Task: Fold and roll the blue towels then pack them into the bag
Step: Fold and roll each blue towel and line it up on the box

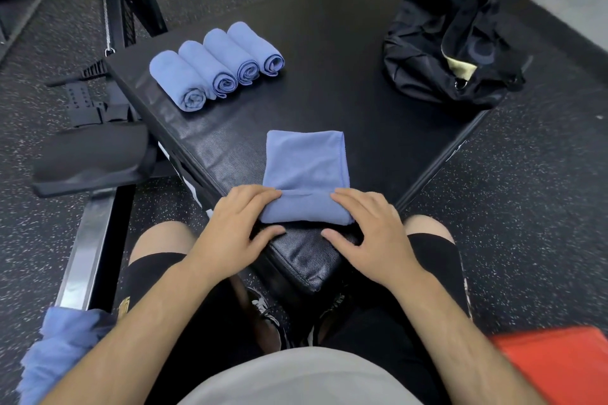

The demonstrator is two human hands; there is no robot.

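A folded blue towel (306,164) lies as a long strip on the black padded platform (329,52), its near end turned over into the start of a roll. My left hand (237,223) grips the roll's left end, fingers on top and thumb under the near edge. My right hand (368,230) grips the right end the same way. Several rolled blue towels (217,64) lie side by side at the platform's far left. A black duffel bag (450,43) sits open at the far right corner.
More blue towels (62,348) hang in a loose heap at the lower left beside my knee. A rowing machine seat and rail (92,158) stand left of the platform. A red pad (556,362) is at the lower right. Speckled rubber floor surrounds everything.
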